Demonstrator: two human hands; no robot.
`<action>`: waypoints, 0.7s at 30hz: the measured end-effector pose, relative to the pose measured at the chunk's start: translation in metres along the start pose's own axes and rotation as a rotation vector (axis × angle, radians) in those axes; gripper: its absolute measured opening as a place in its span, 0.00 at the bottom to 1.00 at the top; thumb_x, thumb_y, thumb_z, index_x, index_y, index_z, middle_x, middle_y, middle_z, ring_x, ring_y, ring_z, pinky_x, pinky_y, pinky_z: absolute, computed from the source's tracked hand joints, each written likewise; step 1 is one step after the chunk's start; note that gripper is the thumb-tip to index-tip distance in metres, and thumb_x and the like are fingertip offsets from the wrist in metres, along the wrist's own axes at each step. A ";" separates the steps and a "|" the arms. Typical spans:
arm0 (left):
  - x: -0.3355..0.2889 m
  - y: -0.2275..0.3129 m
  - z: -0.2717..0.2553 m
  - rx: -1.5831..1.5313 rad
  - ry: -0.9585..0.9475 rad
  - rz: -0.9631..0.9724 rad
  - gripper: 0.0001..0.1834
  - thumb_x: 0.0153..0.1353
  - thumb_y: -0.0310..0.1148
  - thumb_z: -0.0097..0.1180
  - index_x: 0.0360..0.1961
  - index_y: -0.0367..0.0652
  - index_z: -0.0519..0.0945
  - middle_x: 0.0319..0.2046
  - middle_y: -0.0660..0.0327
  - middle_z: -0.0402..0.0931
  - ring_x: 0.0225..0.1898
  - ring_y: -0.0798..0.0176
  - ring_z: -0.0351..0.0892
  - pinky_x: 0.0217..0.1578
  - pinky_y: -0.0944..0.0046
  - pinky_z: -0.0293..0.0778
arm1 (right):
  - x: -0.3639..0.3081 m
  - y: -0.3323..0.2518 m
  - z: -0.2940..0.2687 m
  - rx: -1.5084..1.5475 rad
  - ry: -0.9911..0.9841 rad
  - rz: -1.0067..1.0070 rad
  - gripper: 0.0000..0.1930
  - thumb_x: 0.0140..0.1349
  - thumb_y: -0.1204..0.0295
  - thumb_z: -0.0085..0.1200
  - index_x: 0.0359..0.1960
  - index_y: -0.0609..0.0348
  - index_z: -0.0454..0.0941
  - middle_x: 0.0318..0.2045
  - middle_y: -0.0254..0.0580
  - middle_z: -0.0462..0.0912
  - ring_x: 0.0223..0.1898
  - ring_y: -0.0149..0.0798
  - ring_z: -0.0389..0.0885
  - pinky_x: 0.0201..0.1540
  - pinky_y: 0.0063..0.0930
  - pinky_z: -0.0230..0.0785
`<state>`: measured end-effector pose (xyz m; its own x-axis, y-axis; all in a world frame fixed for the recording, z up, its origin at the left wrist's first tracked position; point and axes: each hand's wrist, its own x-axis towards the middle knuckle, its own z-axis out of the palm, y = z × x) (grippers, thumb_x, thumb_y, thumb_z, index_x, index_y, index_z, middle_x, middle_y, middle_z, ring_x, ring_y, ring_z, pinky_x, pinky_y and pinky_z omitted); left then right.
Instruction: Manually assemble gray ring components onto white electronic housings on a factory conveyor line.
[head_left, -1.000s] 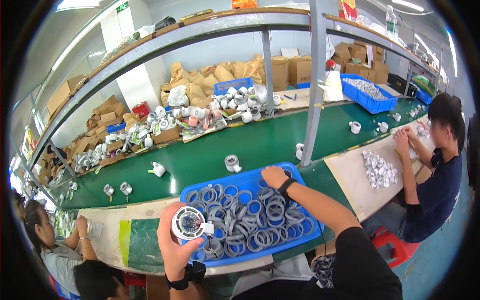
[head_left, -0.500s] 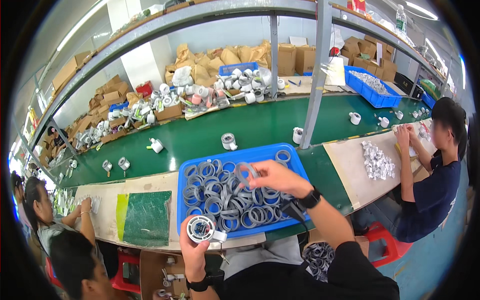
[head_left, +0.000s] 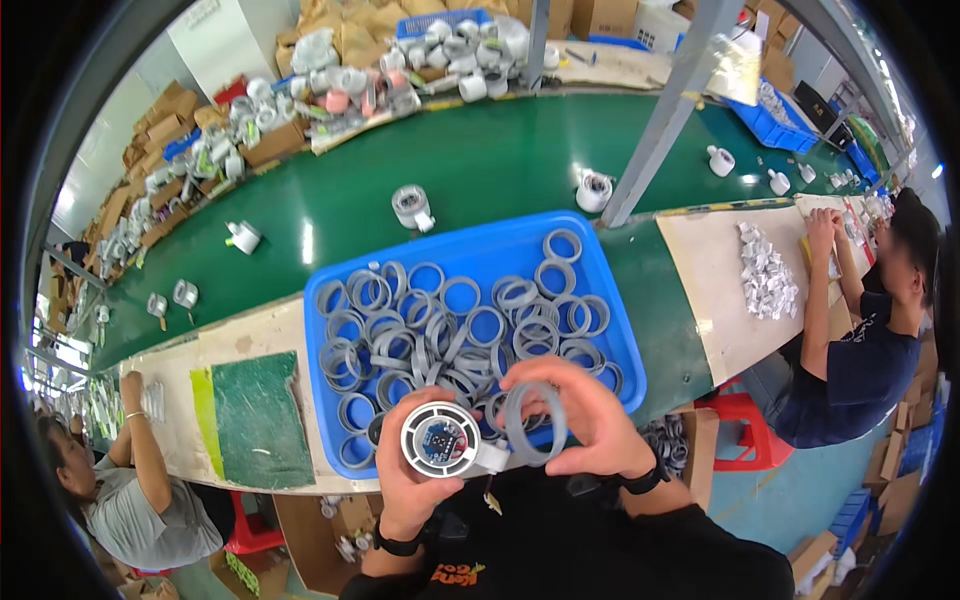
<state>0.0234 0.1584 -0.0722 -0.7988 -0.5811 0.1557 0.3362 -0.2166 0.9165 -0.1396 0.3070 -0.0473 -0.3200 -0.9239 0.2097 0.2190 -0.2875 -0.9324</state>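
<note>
In my left hand (head_left: 405, 495) is a round white housing (head_left: 490, 457) with a short side neck, its open face turned up. A circuit board (head_left: 442, 443) shows inside it. My right hand (head_left: 605, 430) grips a grey ring (head_left: 514, 425) between thumb and fingers. The ring stands tilted just right of the housing, apart from its round body. Both hands are at the near edge of a blue tray (head_left: 628, 345), which holds many loose grey rings (head_left: 486, 327).
A green conveyor belt (head_left: 330, 190) beyond the tray carries spaced white housings (head_left: 412, 207). A metal post (head_left: 670, 115) rises behind the tray's right corner. One co-worker (head_left: 850, 340) sits at right by a pile of small white parts (head_left: 766, 270), another (head_left: 150, 500) at left.
My right hand has brought the grey ring from above the tray down toward me, beside the housing. My left hand still holds the housing. The view has tilted downward.
</note>
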 end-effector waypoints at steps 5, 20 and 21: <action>0.012 -0.005 0.002 -0.150 -0.034 -0.122 0.44 0.44 0.36 0.71 0.59 0.36 0.59 0.56 0.46 0.63 0.53 0.46 0.74 0.52 0.52 0.73 | 0.009 0.005 -0.008 0.251 0.024 0.050 0.42 0.45 0.73 0.70 0.63 0.58 0.60 0.59 0.50 0.64 0.56 0.45 0.71 0.55 0.40 0.69; 0.029 -0.011 0.014 -0.131 0.027 -0.106 0.47 0.50 0.47 0.67 0.61 0.33 0.55 0.56 0.46 0.61 0.54 0.50 0.73 0.52 0.55 0.71 | 0.032 0.009 -0.008 -0.452 0.051 -0.381 0.37 0.40 0.71 0.73 0.55 0.62 0.70 0.56 0.63 0.67 0.51 0.53 0.75 0.51 0.39 0.72; 0.028 -0.011 0.015 -0.146 0.046 -0.094 0.47 0.50 0.46 0.67 0.61 0.33 0.54 0.57 0.45 0.61 0.54 0.50 0.73 0.52 0.55 0.71 | 0.031 0.008 -0.006 -0.453 0.054 -0.379 0.37 0.40 0.71 0.73 0.55 0.62 0.70 0.56 0.63 0.67 0.51 0.53 0.75 0.51 0.39 0.72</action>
<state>-0.0105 0.1560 -0.0726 -0.8075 -0.5875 0.0522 0.3332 -0.3813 0.8623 -0.1531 0.2773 -0.0495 -0.3480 -0.7601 0.5487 -0.3316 -0.4477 -0.8304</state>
